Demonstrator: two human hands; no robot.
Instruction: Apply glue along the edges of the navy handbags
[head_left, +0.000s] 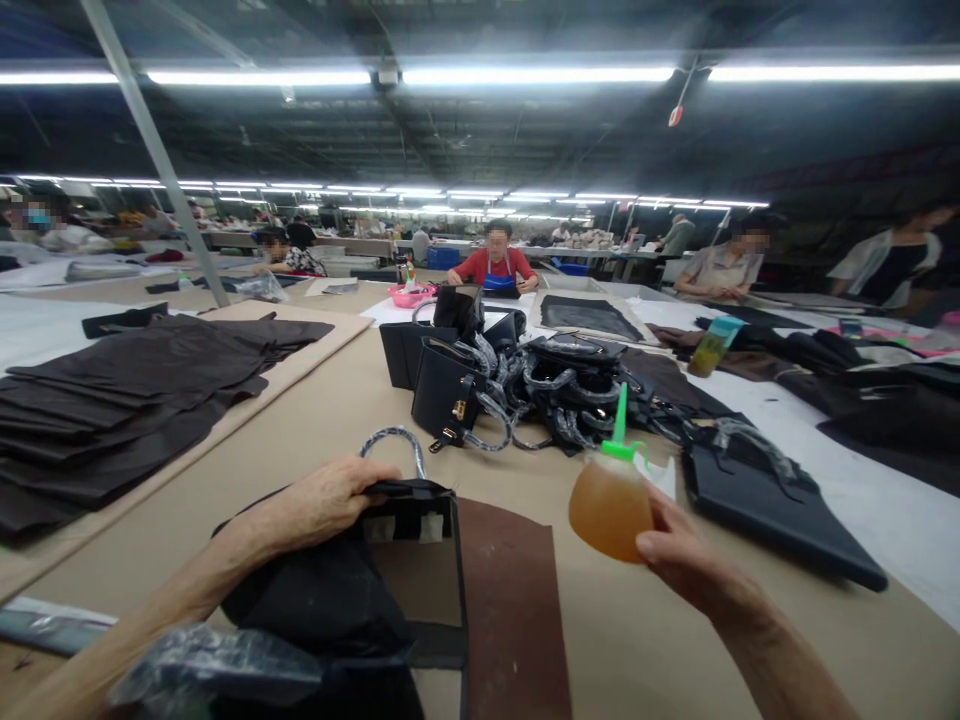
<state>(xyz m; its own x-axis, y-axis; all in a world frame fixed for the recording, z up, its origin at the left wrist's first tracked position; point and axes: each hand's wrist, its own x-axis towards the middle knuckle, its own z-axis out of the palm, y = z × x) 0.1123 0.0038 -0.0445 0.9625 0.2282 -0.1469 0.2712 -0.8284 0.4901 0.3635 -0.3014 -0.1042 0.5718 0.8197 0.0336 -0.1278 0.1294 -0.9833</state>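
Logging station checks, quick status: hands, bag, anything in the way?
Left hand gripping black bag at its top edge. Right hand holding bottle, green nozzle up. Brown sheet beside bag. Bag pile beyond, seemingly not in the way.

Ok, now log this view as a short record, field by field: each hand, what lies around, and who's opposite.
Left hand: gripping the top edge of a black bag
Right hand: holding an amber-filled squeeze bottle, green nozzle up
Beside bag: brown piece
Ahead: pile of black bags
Left: overlapping dark sheets
Opposite: person in red
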